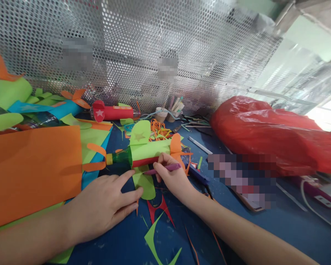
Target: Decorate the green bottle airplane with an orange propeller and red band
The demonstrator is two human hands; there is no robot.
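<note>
A bottle plane point(150, 149) lies on the blue table, its green neck and yellow cap pointing left, its body wrapped in light green with a red stripe. Orange propeller blades point(94, 167) stand at the cap, and an orange tail point(175, 145) is at the right end. The far green wing point(140, 132) bears a star; the near green wing point(145, 186) lies toward me. My right hand point(169, 173) pinches a purple pen point(168, 168), its tip on the near wing. My left hand point(110, 198) has its fingers spread, fingertips touching that wing's left edge.
Orange sheets point(35, 173) lie stacked at left, with other bottle planes behind. A red bottle plane point(114, 112) and cups of pens point(175, 110) stand near the perforated screen. A red plastic bag point(264, 136) and a blurred phone-like object point(239, 180) are at right. Paper scraps point(154, 235) lie in front.
</note>
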